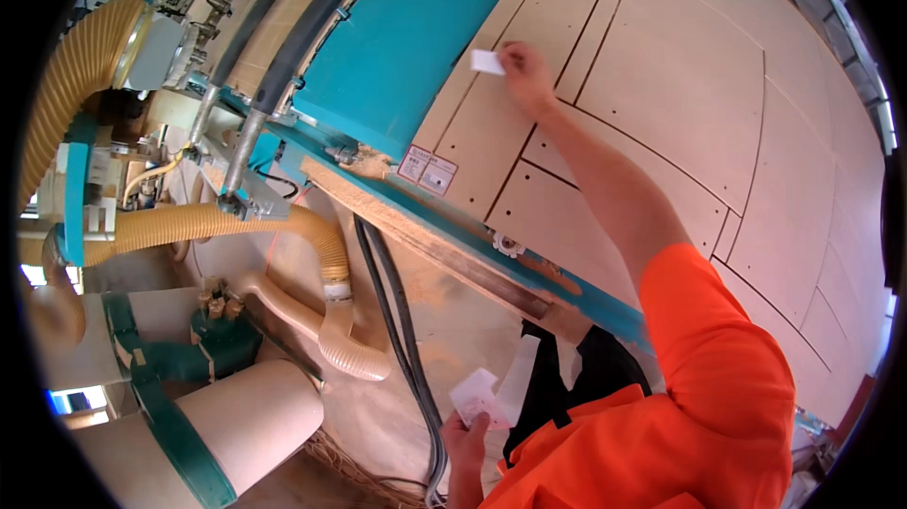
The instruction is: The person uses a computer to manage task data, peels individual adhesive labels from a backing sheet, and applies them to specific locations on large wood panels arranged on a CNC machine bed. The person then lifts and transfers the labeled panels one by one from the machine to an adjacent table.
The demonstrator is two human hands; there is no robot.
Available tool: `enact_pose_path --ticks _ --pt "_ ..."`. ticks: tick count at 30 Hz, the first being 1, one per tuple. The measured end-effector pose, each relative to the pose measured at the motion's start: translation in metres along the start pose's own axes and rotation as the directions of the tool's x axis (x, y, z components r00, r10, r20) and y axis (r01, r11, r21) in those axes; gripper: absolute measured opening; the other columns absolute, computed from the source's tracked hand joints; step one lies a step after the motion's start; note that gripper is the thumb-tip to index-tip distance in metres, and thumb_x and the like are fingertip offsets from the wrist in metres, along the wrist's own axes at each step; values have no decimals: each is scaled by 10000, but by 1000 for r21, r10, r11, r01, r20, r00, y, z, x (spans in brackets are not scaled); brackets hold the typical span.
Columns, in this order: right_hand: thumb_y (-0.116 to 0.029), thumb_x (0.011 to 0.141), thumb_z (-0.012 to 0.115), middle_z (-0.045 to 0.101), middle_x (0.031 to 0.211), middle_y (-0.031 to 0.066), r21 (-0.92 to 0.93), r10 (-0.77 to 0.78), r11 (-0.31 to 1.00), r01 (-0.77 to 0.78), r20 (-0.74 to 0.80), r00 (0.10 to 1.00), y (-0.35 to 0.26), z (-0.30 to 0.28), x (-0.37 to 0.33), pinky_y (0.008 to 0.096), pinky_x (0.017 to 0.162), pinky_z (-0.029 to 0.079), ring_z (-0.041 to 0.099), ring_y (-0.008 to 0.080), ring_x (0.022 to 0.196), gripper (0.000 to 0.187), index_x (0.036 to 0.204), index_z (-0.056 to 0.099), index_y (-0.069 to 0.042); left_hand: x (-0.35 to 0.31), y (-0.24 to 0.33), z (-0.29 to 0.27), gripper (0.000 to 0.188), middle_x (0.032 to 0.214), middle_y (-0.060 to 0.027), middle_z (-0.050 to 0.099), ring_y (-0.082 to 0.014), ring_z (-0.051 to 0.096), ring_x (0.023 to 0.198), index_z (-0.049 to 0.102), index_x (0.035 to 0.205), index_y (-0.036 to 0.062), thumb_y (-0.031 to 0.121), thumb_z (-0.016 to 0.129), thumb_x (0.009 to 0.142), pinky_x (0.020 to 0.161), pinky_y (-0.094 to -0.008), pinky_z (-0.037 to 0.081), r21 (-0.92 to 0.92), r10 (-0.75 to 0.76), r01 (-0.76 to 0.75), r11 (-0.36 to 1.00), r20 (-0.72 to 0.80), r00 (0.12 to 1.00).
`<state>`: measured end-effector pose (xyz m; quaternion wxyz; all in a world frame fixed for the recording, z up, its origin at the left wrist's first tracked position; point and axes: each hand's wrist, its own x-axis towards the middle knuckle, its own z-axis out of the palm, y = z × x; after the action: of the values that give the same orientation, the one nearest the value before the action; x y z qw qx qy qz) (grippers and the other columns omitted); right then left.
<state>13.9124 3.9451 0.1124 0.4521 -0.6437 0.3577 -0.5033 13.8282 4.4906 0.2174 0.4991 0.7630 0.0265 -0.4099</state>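
Observation:
A small white label is pinched in the fingers of my right hand, which reaches out over the far left part of a large pale board. Dark grooves cut the board into panels, and some panels have small drilled holes. Low in the picture, close to my body, my left hand holds white printed labels; how many there are I cannot tell. One printed label with a red border lies flat at the board's near left edge.
Left of the board stands a teal machine part with dark rods. Yellow ribbed hoses and a pale cylinder with green bands fill the left. Black cables run down beside me. Sawdust lies along the machine's edge.

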Motion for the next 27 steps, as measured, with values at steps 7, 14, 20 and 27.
enact_pose_path --ticks 7,14,20,27 --pt "-222 799 607 590 1058 118 -412 -340 483 773 725 599 -24 -60 -13 386 930 413 553 285 978 255 979 582 -42 61 51 -4 245 903 -52 615 -124 576 807 586 982 -50 -34 536 743 746 -262 449 -96 18 -13 995 51 999" --pt "-356 822 551 356 1376 141 -525 -105 540 657 733 672 -48 -32 -62 391 1043 291 313 281 1282 600 1295 398 -20 81 79 6 247 914 -40 617 -106 568 817 595 998 -39 17 564 759 727 -248 446 85 76 -91 992 166 983" --pt "-308 800 593 390 1351 160 -550 69 614 567 752 655 -74 -80 -87 390 1045 287 348 297 1261 577 1274 427 -24 75 110 31 225 938 -47 628 -103 576 845 596 1021 -31 22 577 803 756 -244 445 -240 210 -160 957 201 957" --pt "-131 697 693 577 1078 106 -88 89 996 -31 795 600 -216 -116 -223 374 831 457 567 280 973 414 1089 574 -70 40 108 55 198 970 -68 629 -116 585 856 592 1028 -33 24 567 840 761 -244 454 -360 317 -217 907 249 915"
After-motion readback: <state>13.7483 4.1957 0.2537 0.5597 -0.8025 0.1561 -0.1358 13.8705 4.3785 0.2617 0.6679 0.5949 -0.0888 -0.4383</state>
